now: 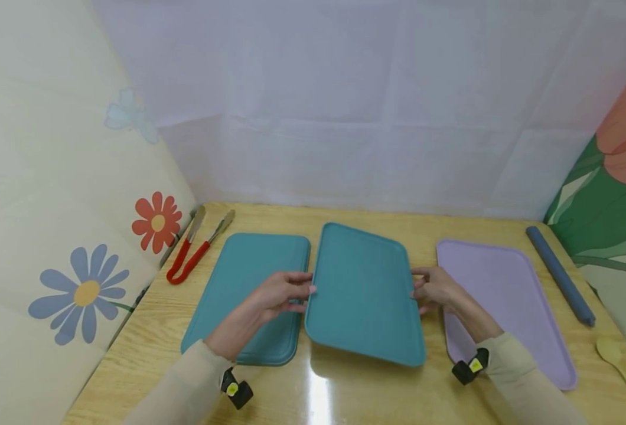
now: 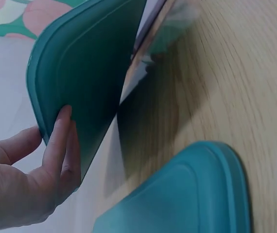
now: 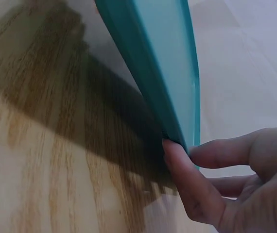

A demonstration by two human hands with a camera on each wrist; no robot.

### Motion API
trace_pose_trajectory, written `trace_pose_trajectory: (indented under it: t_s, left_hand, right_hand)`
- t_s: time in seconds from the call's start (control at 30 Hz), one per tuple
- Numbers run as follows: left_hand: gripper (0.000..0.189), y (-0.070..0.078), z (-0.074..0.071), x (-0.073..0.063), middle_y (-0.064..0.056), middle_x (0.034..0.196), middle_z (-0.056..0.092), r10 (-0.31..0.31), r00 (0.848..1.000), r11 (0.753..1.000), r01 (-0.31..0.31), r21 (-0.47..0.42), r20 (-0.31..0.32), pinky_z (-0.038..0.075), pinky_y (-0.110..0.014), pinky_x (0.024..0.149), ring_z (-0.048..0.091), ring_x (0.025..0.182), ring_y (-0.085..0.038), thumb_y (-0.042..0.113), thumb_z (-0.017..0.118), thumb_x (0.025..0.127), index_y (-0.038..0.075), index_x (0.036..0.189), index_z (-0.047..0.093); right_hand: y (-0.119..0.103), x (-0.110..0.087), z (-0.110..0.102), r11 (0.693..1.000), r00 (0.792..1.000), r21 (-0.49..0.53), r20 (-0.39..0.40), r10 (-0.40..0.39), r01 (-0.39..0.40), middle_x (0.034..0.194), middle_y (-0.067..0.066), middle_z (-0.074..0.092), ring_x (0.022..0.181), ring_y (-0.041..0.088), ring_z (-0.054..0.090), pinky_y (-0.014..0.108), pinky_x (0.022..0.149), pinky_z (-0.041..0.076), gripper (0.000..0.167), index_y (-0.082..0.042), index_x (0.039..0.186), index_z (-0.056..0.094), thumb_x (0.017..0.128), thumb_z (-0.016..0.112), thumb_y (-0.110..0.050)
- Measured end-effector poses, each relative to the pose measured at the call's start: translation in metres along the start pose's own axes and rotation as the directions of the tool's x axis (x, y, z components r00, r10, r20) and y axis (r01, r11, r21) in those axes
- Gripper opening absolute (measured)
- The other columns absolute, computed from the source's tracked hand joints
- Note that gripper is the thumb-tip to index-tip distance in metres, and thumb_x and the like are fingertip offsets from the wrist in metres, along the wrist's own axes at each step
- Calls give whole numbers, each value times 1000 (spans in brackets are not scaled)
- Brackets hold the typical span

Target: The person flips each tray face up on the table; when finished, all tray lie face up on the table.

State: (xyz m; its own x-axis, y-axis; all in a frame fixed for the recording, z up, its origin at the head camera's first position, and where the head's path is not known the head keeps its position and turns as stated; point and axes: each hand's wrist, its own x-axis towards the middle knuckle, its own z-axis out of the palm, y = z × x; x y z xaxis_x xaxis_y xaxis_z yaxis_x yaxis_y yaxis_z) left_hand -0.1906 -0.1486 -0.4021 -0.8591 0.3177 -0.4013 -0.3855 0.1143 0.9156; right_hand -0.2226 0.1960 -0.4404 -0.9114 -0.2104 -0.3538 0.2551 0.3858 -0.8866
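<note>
Both hands hold a teal rectangular tray [image 1: 366, 295] above the wooden table, tilted, with its shadow cast on the wood below. My left hand [image 1: 281, 295] pinches the tray's left edge, fingers against the underside in the left wrist view. At the opposite edge, my right hand [image 1: 436, 289] grips the rim between thumb and fingers, as the right wrist view shows up close. A second teal tray [image 1: 260, 265] lies on the table to the left, partly hidden behind the left hand and forearm. To the right lies a lilac tray [image 1: 496, 283], partly covered by the right forearm.
Red-handled tongs [image 1: 193, 254] lie at the far left of the table. A dark blue rod [image 1: 560, 274] is along the right edge, with a pale yellow spoon [image 1: 610, 354] nearer. Hanging cloth [image 1: 345, 118] borders the table's back; printed cloths line both sides.
</note>
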Motion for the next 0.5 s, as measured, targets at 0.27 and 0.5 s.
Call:
trace_pose_trajectory:
  t_s: [0.27,0.5]
  left_hand:
    - [55,-9,-2,12,-31,134,47,-21,1000,996,21,88,-1,57,-40,79,57,113,-34,0,59,93,-14,141,35]
    - [56,-13,1,21,-32,138,44,-46,998,987,51,155,-38,58,-38,72,58,112,-35,-3,61,90,-14,140,38]
  right_hand:
    - [-3,2,-4,999,1000,-37,-8,-9,9,96,18,49,75,20,59,34,53,57,67,14,141,34,79,60,15]
    - [-5,5,-7,998,1000,-60,-25,6,-7,93,16,50,74,20,58,34,54,57,67,14,141,35,79,61,14]
